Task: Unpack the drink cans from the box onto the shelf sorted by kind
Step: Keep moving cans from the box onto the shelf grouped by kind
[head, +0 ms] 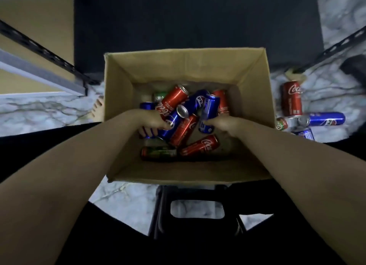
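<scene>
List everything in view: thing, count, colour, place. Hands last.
cardboard box: one, brown, open, centre.
cans in box: a jumbled pile, red, blue, green; exact count unclear.
cans on floor: about five, red, blue, one partly green, right of box.
shelf frame: black metal, upper left.
stool: one, black, below box.
floor: marbled white-grey.
left hand: grips a blue can in box.
right hand: grips a blue can in box.

You see one open cardboard box [186, 71] holding roughly five red cola cans [200, 145], about five blue cans [211, 106] and two green ones [158, 153]; some are partly hidden.
</scene>
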